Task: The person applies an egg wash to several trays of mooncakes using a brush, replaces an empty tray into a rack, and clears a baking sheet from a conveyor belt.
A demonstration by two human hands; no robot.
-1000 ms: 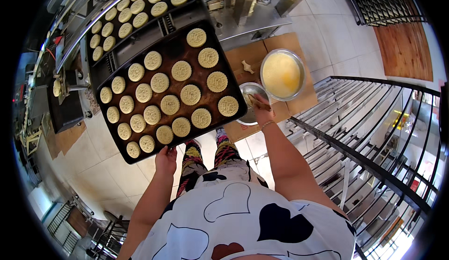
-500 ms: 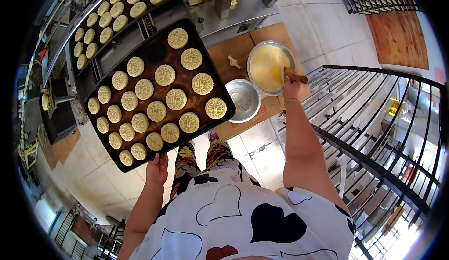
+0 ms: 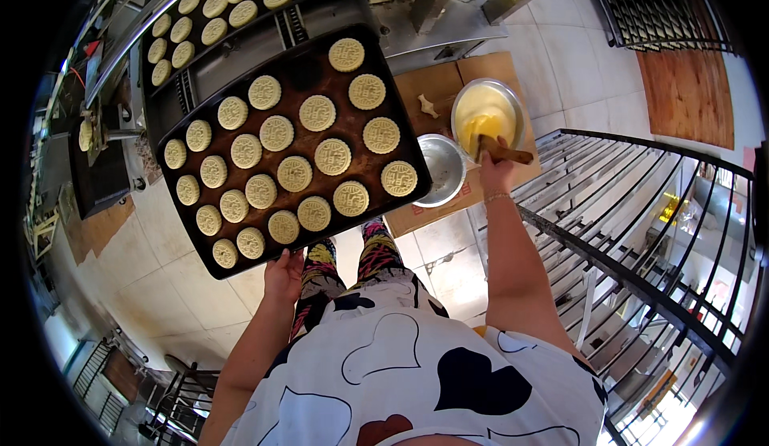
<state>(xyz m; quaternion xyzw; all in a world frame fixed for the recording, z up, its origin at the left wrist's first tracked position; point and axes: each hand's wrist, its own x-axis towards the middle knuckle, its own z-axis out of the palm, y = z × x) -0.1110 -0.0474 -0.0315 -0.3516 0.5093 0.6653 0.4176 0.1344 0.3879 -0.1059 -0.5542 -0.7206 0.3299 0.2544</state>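
21 stamped raw biscuits load the dark baking tray (image 3: 376,109), likely heavy and stiff, which the left hand (image 3: 284,274) grips at its 6 o'clock rim, fingers curled shut, while the right hand (image 3: 495,175), closed on a wooden-handled brush (image 3: 503,153), dips into the egg-wash bowl (image 3: 486,113) at 3 o'clock.

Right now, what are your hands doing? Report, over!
Left hand grips dark tray of pale cookies. Right hand holds wooden-handled brush in bowl of yellow liquid. Empty steel bowl beside it.
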